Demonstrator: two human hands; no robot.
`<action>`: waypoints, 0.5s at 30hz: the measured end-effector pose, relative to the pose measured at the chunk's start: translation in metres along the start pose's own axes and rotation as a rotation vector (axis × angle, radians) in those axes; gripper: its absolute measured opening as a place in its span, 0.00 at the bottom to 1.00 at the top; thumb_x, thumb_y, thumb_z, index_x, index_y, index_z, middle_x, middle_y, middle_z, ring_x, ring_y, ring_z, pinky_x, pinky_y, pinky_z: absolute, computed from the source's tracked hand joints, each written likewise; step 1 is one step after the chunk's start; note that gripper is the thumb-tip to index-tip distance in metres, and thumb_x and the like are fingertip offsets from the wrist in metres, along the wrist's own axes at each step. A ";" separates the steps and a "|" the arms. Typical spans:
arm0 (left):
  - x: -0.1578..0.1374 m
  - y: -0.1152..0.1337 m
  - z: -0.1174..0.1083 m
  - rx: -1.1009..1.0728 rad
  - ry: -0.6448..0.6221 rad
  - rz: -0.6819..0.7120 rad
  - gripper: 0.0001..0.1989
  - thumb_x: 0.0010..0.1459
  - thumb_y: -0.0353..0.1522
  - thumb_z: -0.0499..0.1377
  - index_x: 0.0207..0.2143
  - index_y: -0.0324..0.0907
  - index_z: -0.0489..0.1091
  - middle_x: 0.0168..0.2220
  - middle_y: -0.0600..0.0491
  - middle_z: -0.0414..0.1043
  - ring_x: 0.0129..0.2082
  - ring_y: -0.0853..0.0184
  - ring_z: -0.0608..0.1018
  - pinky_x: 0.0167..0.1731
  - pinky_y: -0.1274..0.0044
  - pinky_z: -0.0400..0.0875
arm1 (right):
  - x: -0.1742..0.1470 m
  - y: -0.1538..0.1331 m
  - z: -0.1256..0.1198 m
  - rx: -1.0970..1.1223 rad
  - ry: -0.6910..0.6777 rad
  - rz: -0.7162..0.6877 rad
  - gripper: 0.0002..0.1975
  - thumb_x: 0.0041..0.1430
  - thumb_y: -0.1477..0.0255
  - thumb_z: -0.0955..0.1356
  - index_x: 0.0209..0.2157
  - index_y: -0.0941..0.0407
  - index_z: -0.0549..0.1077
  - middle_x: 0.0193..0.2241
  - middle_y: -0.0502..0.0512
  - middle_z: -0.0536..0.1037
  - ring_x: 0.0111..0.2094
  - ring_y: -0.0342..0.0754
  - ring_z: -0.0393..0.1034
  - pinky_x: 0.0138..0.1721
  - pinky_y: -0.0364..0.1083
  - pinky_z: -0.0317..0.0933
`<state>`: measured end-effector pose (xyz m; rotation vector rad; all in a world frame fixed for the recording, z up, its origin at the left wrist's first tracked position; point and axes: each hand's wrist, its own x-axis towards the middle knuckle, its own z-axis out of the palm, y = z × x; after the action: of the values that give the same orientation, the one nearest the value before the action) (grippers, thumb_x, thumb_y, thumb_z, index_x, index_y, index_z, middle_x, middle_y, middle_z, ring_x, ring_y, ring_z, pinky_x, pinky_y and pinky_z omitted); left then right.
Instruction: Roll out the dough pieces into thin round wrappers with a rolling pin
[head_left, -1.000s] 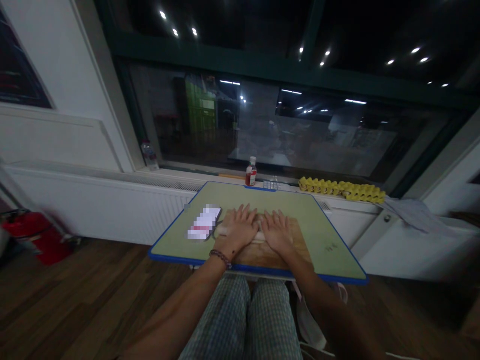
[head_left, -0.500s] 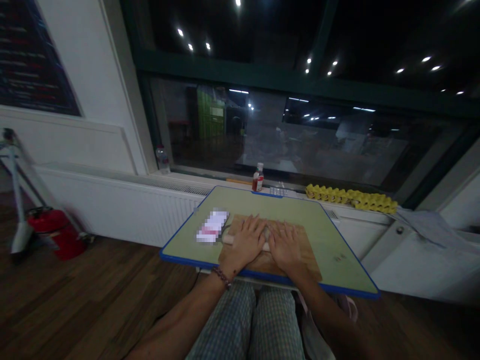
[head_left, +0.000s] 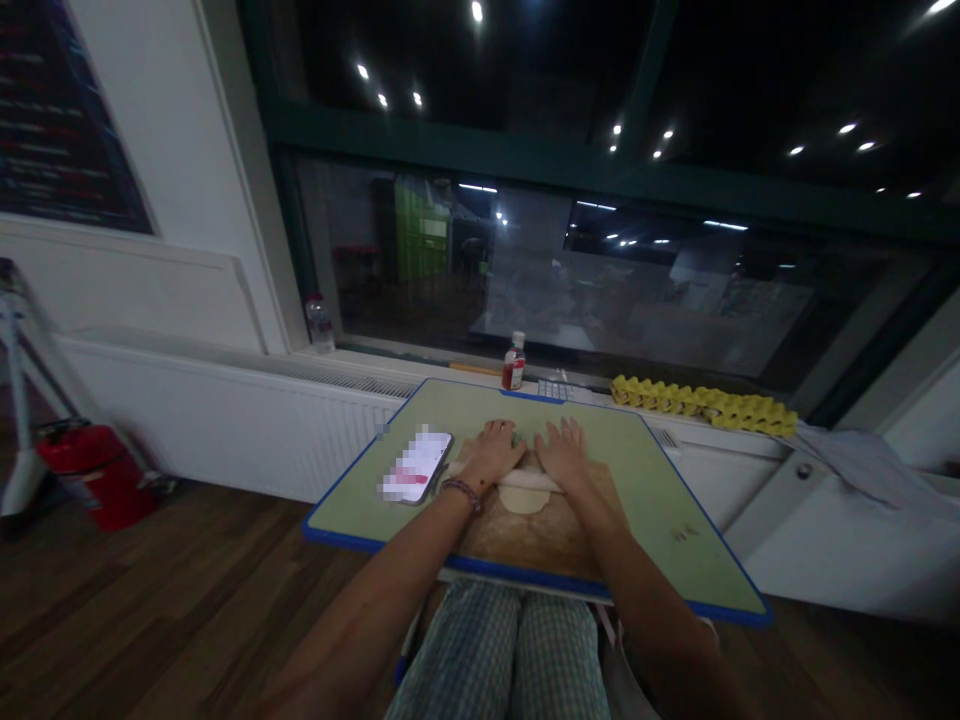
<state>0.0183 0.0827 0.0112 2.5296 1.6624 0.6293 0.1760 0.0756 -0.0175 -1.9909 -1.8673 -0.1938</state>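
A pale rolling pin (head_left: 531, 481) lies crosswise on the wooden board (head_left: 517, 548). Just on the near side of it, a flat piece of dough (head_left: 523, 500) shows, partly under the pin. My left hand (head_left: 491, 450) rests over the pin's left part, fingers stretched forward. On the right part lies my right hand (head_left: 561, 450), its fingers likewise extended and slightly spread. Both palms press from above rather than wrap round the pin. The pin's ends are mostly hidden by my hands and wrists.
The board sits on a small green table (head_left: 660, 500) with a blue edge. A phone (head_left: 416, 468) lies left of the board. On the sill stand a sauce bottle (head_left: 514, 362), a plastic bottle (head_left: 320, 325) and yellow egg cartons (head_left: 705, 402). A red fire extinguisher (head_left: 97, 475) is at left.
Both hands have moved forward, away from me, with the rolling pin. The flat dough now shows on the near side of the pin. The view has shifted slightly.
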 end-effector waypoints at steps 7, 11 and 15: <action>0.020 -0.003 0.001 -0.019 -0.022 0.068 0.13 0.65 0.34 0.51 0.44 0.38 0.72 0.48 0.44 0.73 0.53 0.57 0.69 0.54 0.68 0.63 | 0.020 0.001 -0.006 0.027 0.117 -0.082 0.24 0.69 0.66 0.53 0.53 0.62 0.72 0.60 0.67 0.68 0.66 0.55 0.48 0.65 0.56 0.39; 0.021 -0.002 0.002 -0.022 -0.041 0.094 0.12 0.65 0.33 0.52 0.44 0.39 0.73 0.49 0.45 0.73 0.53 0.57 0.69 0.54 0.69 0.62 | 0.022 0.004 -0.001 0.033 0.077 -0.180 0.20 0.69 0.69 0.55 0.50 0.59 0.73 0.55 0.63 0.73 0.63 0.52 0.55 0.65 0.55 0.39; 0.021 -0.005 0.005 -0.027 -0.075 0.081 0.13 0.64 0.33 0.52 0.45 0.38 0.72 0.49 0.45 0.73 0.53 0.57 0.69 0.54 0.69 0.63 | 0.022 0.008 0.007 0.027 -0.015 -0.222 0.16 0.68 0.72 0.58 0.43 0.57 0.76 0.47 0.62 0.78 0.56 0.53 0.64 0.61 0.55 0.44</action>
<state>0.0234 0.1043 0.0117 2.5788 1.5239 0.5516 0.1844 0.0984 -0.0171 -1.7692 -2.0876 -0.2155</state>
